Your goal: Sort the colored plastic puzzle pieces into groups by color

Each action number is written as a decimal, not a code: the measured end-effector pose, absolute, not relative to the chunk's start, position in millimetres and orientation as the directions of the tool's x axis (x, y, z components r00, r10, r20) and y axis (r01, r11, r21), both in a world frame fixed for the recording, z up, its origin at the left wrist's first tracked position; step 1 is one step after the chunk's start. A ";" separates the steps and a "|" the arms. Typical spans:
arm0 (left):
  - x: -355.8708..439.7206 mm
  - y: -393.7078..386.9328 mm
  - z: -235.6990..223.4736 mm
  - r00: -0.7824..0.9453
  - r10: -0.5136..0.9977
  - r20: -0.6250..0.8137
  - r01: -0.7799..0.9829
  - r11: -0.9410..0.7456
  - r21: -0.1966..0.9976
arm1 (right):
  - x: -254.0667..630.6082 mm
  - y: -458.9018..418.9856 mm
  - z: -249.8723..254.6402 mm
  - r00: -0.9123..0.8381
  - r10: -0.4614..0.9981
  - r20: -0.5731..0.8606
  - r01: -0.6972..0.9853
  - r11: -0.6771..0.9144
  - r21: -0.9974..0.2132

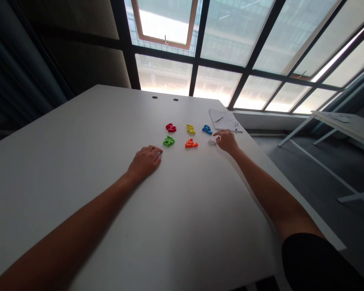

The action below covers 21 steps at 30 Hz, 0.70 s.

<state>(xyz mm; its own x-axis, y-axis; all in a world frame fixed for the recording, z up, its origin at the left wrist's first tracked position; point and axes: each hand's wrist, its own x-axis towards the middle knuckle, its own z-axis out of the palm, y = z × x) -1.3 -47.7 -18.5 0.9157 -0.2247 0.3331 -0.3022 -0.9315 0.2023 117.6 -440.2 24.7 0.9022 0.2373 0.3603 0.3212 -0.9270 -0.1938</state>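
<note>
Several small plastic pieces of irregular, blocky shape lie on the white table in two rough rows. The far row has a red piece (170, 128), a yellow piece (191, 129) and a blue piece (207, 129). Nearer are a green piece (169, 141), an orange piece (191, 143) and a white piece (212, 142). My left hand (145, 161) rests palm down on the table, just left of and nearer than the green piece, holding nothing visible. Beside the white piece, my right hand (227, 140) has its index finger and thumb apart; whether it touches the piece is unclear.
The white table (133, 242) fills most of the view, with two round cable holes near its far edge. Behind my right hand lies a paper pad (223, 120) with pens. Another table (346, 125) stands to the right. Large windows rise behind, and a dark curtain (24, 60) hangs left.
</note>
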 end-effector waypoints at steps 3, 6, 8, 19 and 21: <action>-2.8 -48.7 -14.7 0.911 -0.229 0.343 -0.314 -0.925 0.215 | 65.6 -412.0 20.0 0.892 0.119 0.437 0.343 -0.807 -0.480; -5.8 -50.0 -8.8 0.908 -0.254 0.334 -0.342 -0.909 0.239 | -3.1 -378.9 14.4 0.930 0.170 0.326 0.361 -0.588 -0.724; -9.3 -51.4 -5.4 0.903 -0.276 0.330 -0.367 -0.894 0.256 | -41.4 -361.2 17.5 0.887 0.308 0.345 0.458 -0.482 -0.747; -77.3 -37.8 -1.5 0.753 -0.493 0.435 -0.605 -0.779 0.164 | -85.6 -334.2 -6.3 0.688 0.580 0.437 0.722 -0.611 -0.325; -84.9 -33.3 1.7 0.761 -0.414 0.500 -0.563 -0.804 0.192 | -88.4 -331.6 -13.0 0.663 0.644 0.382 0.746 -0.611 -0.265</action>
<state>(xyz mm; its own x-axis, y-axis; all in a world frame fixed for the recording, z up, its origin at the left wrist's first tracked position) -84.9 -33.3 1.7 0.7607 -0.4137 0.5002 -0.5634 -0.8036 0.1921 -88.4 -331.6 -13.0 0.6633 0.6437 0.3816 0.7458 -0.6111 -0.2653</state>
